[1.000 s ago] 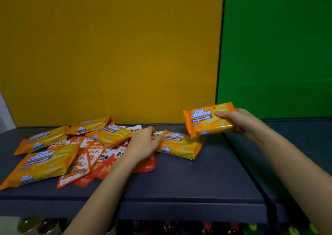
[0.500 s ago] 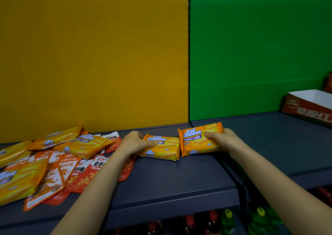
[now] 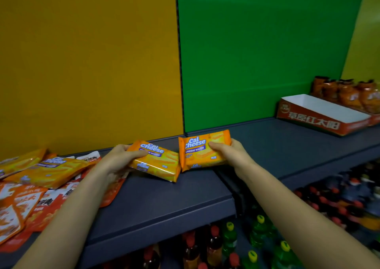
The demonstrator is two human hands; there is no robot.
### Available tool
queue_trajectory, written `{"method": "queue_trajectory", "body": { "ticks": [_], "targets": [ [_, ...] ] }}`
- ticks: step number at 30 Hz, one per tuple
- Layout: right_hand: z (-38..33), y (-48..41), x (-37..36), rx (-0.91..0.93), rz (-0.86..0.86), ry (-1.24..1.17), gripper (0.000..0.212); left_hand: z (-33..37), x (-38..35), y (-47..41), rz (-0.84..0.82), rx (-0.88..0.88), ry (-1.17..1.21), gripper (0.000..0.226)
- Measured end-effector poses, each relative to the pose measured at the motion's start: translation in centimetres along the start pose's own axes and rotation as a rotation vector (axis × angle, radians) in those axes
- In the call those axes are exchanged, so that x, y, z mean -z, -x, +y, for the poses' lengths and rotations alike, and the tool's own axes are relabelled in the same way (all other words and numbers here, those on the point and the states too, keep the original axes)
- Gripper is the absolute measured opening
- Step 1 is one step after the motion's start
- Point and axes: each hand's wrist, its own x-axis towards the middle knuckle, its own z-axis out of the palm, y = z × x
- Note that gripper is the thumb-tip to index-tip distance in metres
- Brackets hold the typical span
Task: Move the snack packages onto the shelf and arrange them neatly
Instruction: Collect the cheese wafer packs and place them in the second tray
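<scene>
My left hand (image 3: 121,157), which a second ago lay on the loose pile (image 3: 41,170), has now curled round the tilted packet (image 3: 154,163) and drawn it clear of that pile. My right hand (image 3: 228,151) keeps its grip on the upright packet (image 3: 202,150), thumb across the front. It has brought the packet down from the air to just beside the other, near the back edge of the shelf (image 3: 164,199) where its two sections meet. So I hold two wafer packets side by side, which I take as the start of a tidy row. Most of the pile at the left edge is not yet sorted.

I cannot tell whether either packet's lower edge rests on the shelf. The pile is cut off at the left and my right fingers are hidden behind their packet. The bags (image 3: 349,92) behind the red tray (image 3: 320,116) are too blurred to read.
</scene>
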Motion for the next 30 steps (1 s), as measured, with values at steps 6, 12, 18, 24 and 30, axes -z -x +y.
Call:
{"method": "queue_trajectory", "body": {
  "ticks": [6,12,18,24,30],
  "targets": [
    [-0.4,0.7,6.2,-0.018,0.032,-0.13,0.028,2.4,-3.5,1.0,0.115,-0.08,0.185,0.005],
    [-1.0,1.0,15.5,-0.022,0.116,-0.128,0.034,5.6,-12.0,1.6,0.021,-0.039,0.304,0.009],
    [-1.9,1.1,28.3,0.032,0.211,-0.101,0.032,8.8,-25.1,2.0,-0.148,-0.04,0.367,0.01],
    [-2.4,2.0,41.3,0.028,0.304,-0.069,0.029,10.7,-38.0,3.3,-0.284,-0.059,0.41,0.004],
    [-1.9,2.8,51.6,-0.019,0.395,-0.051,0.026,11.5,-48.4,5.2,-0.333,-0.072,0.434,0.007]
  ]
}}
